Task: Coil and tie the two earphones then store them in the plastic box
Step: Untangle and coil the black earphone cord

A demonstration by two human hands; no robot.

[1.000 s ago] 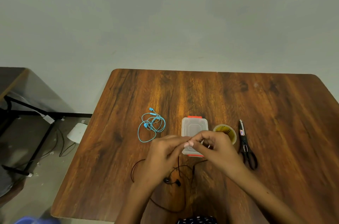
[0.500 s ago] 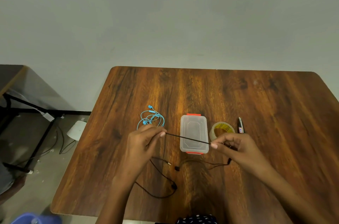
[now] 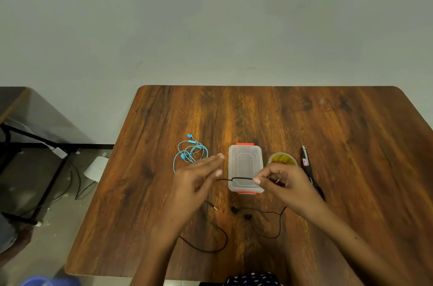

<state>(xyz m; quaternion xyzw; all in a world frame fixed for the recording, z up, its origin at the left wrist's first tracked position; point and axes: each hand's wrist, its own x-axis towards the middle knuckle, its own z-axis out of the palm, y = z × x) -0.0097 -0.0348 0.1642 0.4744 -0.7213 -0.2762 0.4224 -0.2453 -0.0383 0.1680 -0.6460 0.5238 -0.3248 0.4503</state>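
Half a second ago both hands stretched the thin black earphone cord taut across the clear plastic box with orange clasps. Now the left hand has straightened its fingers beside the box, while the right hand pinches a shorter span over its near end.

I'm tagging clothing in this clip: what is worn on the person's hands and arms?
Nothing shows on either one: the left hand and right hand are bare, with no gloves, rings or watch visible, and both forearms are bare, with no sleeves. A dark, white-dotted garment shows at the bottom edge.
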